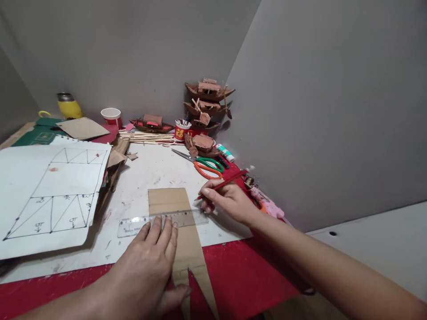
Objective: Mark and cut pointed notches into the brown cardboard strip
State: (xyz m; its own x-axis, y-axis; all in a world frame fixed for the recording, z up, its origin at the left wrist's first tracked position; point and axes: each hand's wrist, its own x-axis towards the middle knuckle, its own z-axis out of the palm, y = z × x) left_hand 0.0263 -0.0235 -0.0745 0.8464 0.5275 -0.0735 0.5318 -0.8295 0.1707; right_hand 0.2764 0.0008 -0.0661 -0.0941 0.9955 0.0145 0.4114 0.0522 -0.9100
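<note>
A strip of brown cardboard [169, 198] lies on the white sheet and runs toward me over the red surface; a pointed notch shows at its near end. Across the strip rests a clear plastic ruler [131, 227]. My left hand [147, 260] lies flat, fingers stretched over the ruler and the cardboard, with its thumb near the notch. Between the fingers of my right hand [230, 202] is a dark red pencil [235, 179]. Its tip points down and left, close to the strip's right edge, just above the ruler; whether it touches cannot be made out.
At left lies paper with a line drawing [66, 178]. Farther back are scissors [207, 166], a glue tube [226, 152], thin sticks [143, 137], a red cup [182, 130] and stacked model boats [210, 91]. A grey wall [333, 111] rises at right.
</note>
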